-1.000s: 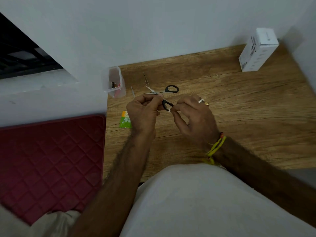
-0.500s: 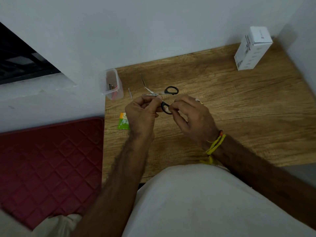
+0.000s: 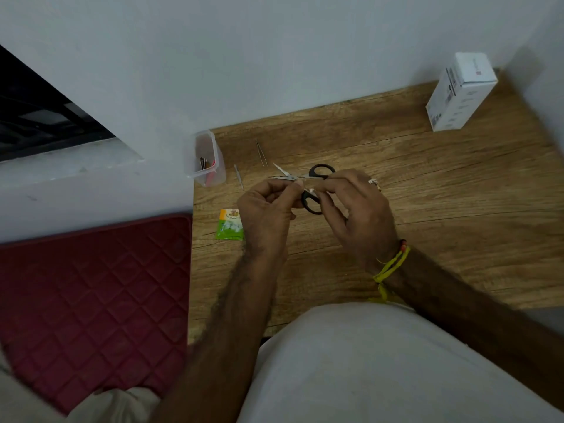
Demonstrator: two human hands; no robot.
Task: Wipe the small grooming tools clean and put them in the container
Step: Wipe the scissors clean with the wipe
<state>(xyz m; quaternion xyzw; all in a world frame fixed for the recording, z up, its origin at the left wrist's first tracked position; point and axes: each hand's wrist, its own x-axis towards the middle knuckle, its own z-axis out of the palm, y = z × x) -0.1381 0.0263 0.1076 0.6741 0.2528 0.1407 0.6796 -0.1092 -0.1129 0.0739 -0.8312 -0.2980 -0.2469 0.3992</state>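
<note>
Small scissors (image 3: 308, 181) with black handles and spread steel blades are held above the wooden table (image 3: 427, 193). My left hand (image 3: 267, 215) pinches them near the pivot. My right hand (image 3: 357, 212) pinches a small white wipe (image 3: 312, 190) against the lower handle. A clear plastic container (image 3: 206, 158) stands at the table's back left corner with a few tools inside. Tweezers (image 3: 261, 152) and a thin metal tool (image 3: 238, 176) lie on the table between the container and the scissors.
A green and orange sachet (image 3: 230, 224) lies on the table left of my left wrist. A white box (image 3: 457, 93) stands at the back right by the wall. A red quilted cushion (image 3: 91, 294) sits left of the table.
The view has shifted slightly. My hands stay on the scissors, and my right fingers have moved the wipe a little along the lower handle.
</note>
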